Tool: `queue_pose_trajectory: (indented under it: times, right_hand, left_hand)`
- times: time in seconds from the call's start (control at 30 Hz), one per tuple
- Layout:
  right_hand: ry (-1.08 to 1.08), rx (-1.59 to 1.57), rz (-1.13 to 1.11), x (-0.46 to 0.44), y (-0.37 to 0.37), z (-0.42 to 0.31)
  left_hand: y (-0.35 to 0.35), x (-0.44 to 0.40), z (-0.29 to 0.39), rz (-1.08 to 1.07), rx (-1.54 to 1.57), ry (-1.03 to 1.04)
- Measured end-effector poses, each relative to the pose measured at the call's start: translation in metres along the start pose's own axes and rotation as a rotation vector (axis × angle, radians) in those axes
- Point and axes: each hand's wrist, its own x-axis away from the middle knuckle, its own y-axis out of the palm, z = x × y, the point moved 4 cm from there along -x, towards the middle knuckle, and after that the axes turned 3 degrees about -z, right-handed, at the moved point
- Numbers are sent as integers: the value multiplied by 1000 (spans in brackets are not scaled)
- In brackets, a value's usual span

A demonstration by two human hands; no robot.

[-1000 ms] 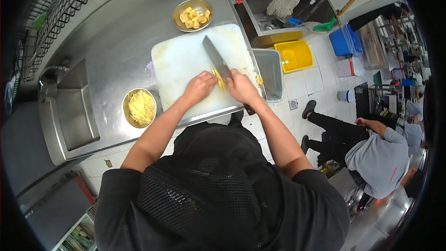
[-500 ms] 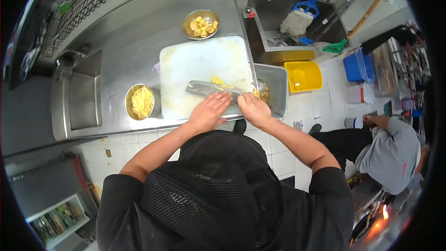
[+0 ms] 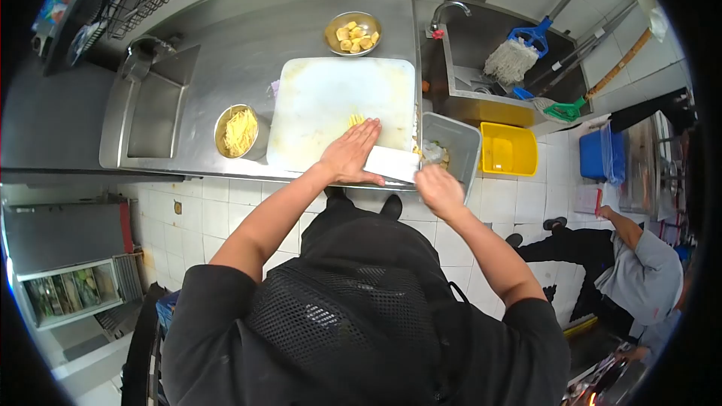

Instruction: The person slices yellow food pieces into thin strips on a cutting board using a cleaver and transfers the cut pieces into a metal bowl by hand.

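Note:
A white cutting board (image 3: 338, 83) lies on the steel counter in front of me. My left hand (image 3: 353, 154) rests flat on it with fingers stretched out, next to and partly over a small pile of pale yellow strips (image 3: 356, 119) that look like ginger. My right hand (image 3: 440, 189), smeared by motion, grips a cleaver (image 3: 392, 164) at the handle end, beyond the board's front right corner. The broad blade reaches left toward my left palm. More cut strips fill a steel container (image 3: 240, 133) on the left. Peeled yellow chunks sit in a steel bowl (image 3: 353, 34) behind the board.
A grey bin (image 3: 470, 146) with scraps stands against the counter's right edge, a yellow tub (image 3: 509, 149) beyond it. Right of the counter is a sink with a mop (image 3: 511, 60). A counter sink (image 3: 154, 116) is at far left. Another person (image 3: 639, 271) works at right.
The cleaver has come toward me and right, its blade turned broad side up. My left hand has moved off the blade to the strips. The view has shifted, and the other person has moved.

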Motion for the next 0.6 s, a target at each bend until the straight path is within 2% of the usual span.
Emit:
queue_pose_trajectory:
  times: [0.1, 0.13, 0.17, 0.2, 0.23, 0.27, 0.3, 0.37, 0.4, 0.53, 0.6]
  right_hand:
    - [69, 19, -3, 49, -11, 35]
    - [159, -60, 19, 62, -24, 44]
    - [248, -138, 43, 69, -31, 50]
    - [246, -138, 43, 71, -33, 48]
    - [376, -384, 27, 73, -30, 52]
    - [506, -631, 9, 75, -26, 55]
    - [506, -633, 6, 70, -26, 50]
    - [906, -1244, -204, 61, -5, 36]
    - [877, -1306, -149, 56, 7, 29]
    - [905, -1340, -171, 34, 44, 7]
    - [986, -1368, -86, 20, 57, -4]
  left_hand:
    - [-3, 3, -11, 9, 2, 30]
    - [-5, 6, -11, 12, 2, 30]
    - [-8, 10, -14, 51, 50, -10]
    - [-10, 14, -15, 89, 99, -52]
    - [-4, 15, -17, 90, 99, -54]
    - [5, 17, -24, 168, 122, -179]
    - [11, 19, -30, 245, 146, -304]
    - [14, 12, -30, 266, 176, -385]
    - [16, 6, -31, 289, 206, -465]
    - [33, -23, -33, 393, 218, -492]
    - [35, -33, -26, 492, 331, -521]
